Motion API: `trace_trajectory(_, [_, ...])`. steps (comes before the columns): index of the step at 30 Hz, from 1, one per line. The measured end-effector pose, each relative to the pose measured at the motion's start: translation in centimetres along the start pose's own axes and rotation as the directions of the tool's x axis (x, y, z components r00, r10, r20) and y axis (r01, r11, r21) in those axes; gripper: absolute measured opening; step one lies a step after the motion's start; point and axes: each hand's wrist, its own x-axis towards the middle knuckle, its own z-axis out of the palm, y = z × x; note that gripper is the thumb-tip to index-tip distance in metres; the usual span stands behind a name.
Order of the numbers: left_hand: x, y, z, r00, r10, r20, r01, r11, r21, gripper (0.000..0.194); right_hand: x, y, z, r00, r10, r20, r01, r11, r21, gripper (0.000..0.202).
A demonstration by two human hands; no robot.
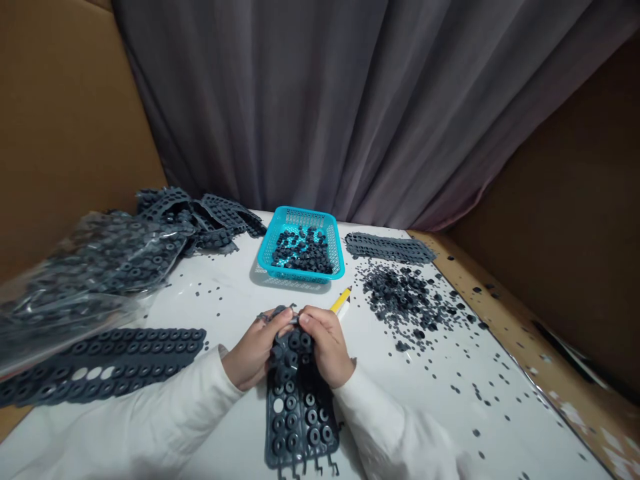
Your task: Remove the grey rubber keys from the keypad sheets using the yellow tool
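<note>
both hands are working close together at the near middle of the surface (235, 283), and both are closed: the left hand (255, 353) and the right hand (327, 343) pinch the far end of a dark rubbery sheet (300, 413), thumbs up top and nearly meeting. the sheet hangs down from that grip toward the near edge, rows of raised rings running along it, one round gap showing white on its left side, thin hooked tails sticking out at the bottom. its far end looks bunched up between the fingers; exactly what the fingertips hold there is too small to tell.

just beyond the hands, a yellow pen (341, 300) lies at a slant beside the right hand. further back sits a turquoise basket (300, 274), loosely filled with small dark rings (313, 253). over to the right, a flat perforated strip (390, 248) lies behind a scattered pile of dark bits (400, 293), with specks spreading out toward the right edge.

and on the left, a clear plastic bag (110, 260) bulges with more ringed pieces, a heap of perforated sheets (220, 213) behind it, and another ringed sheet (165, 353) lying flat in front, near the left sleeve. grey curtain (260, 100) hangs across the back.
</note>
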Motion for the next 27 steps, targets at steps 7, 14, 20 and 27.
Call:
trace_trajectory(7, [0.5,-0.6,0.7,0.97,-0.092,-0.226,0.033,0.967,-0.254,0.028,0.7,2.0,2.7,0.959,0.074,-0.274,-0.034,0.988,0.148,0.029])
trace_trajectory(14, [1.7,-1.5,0.0,0.957,-0.084,-0.276,-0.002,0.954,-0.299,0.022,1.8,3.0,3.9,0.896,0.074,-0.438,-0.025,0.993,0.116,0.025])
trace_trajectory(20, [1.9,-1.2,-0.2,0.947,-0.124,-0.298,0.01,0.934,-0.357,0.026,3.1,3.5,3.1,0.783,0.183,-0.594,-0.056,0.973,0.226,0.03])
trace_trajectory(27, [1.4,-0.4,-0.9,0.973,0.087,-0.214,-0.106,0.991,-0.078,0.027,3.2,1.6,1.5,0.942,0.143,-0.302,-0.02,0.926,0.377,0.037])
